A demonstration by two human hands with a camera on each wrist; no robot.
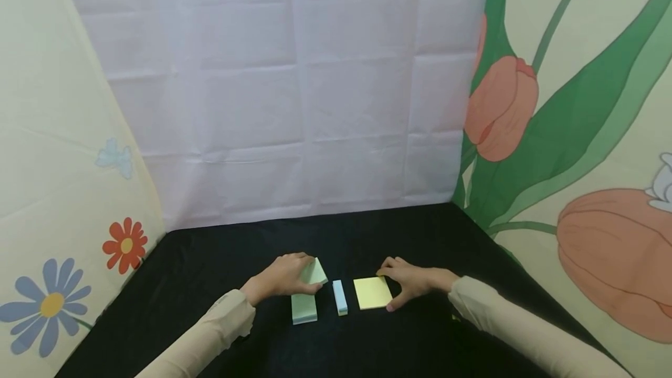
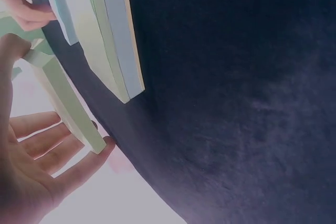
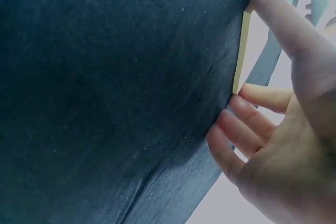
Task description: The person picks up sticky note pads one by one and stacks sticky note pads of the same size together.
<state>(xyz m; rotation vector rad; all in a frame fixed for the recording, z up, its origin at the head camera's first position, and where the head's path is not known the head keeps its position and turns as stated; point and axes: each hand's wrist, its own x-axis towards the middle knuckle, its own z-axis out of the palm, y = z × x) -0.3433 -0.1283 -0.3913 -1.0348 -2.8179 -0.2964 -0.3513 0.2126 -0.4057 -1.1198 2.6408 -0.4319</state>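
My left hand (image 1: 279,276) grips a light green sticky-note pad (image 1: 314,273) by its edges, thumb on one end and fingertips on the other. In the left wrist view that pad (image 2: 67,103) is clear of the table. Just below it lies a stack of pads (image 1: 304,308) with green on top, and blue and a thin yellow layer beneath (image 2: 123,35). A narrow blue pad (image 1: 340,297) lies in the middle. My right hand (image 1: 412,280) holds a flat square yellow pad (image 1: 373,293) at its right side, thumb at the near corner, index finger at the far one.
Black cloth (image 1: 399,343) covers the table. A white creased sheet (image 1: 304,98) hangs behind it. Flower-printed cloths stand along the left side (image 1: 63,191) and the right side (image 1: 588,156).
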